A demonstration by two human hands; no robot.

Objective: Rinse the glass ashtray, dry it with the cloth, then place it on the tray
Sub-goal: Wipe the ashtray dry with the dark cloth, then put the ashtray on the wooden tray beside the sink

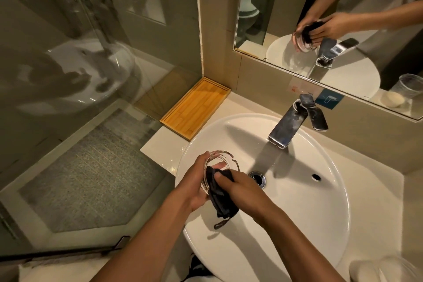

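**One ashtray, one cloth, one tray**

So your left hand (194, 182) has its fingers curled round the one round clear glass ashtray (216, 166), tilted on edge over the left side of the white oval basin (320, 224). Your right hand (242, 189) pinches the single dark cloth (220, 194) and presses it into the ashtray's bowl. One rectangular bamboo tray (194, 107) sits bare on the pale counter (160, 144) in the corner, well apart from your hands. One chrome faucet (290, 123), one wall mirror (297, 7), glass shower partition (80, 52) on the left.
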